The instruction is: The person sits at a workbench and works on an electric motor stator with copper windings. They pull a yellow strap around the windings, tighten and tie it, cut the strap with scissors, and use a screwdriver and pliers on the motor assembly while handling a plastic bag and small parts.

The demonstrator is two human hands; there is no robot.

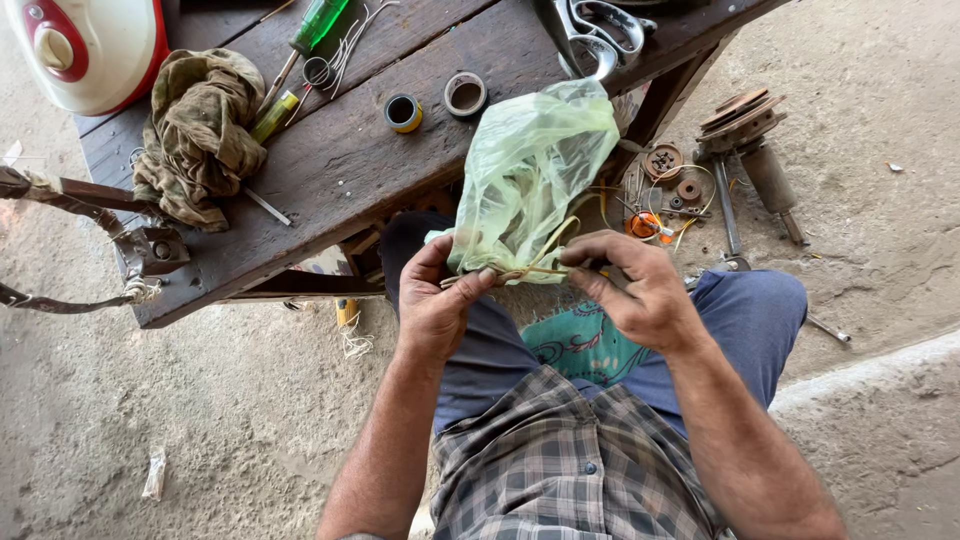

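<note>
At far left, a white and red container [88, 45] is sitting on the corner of a dark wooden bench [340, 170], with a crumpled camouflage cloth [198, 135] lying just right of it. A green-handled screwdriver [308, 38] and two rolls of tape [403, 112] are lying farther right on the bench top.

Near centre, the left hand [432, 300] is closing thumb and fingers around the gathered neck of a pale green plastic bag [530, 175], which is standing up above the person's lap, in front of the bench edge. The right hand [635, 290] is pinching thin yellowish strands [535, 268] that are running across the bag's neck to the left hand; its fingers are curling in, partly closed.

Scissors [600, 30] are resting on the far bench edge. At right, rusty metal parts [745, 135] are lying on the sandy ground.
</note>
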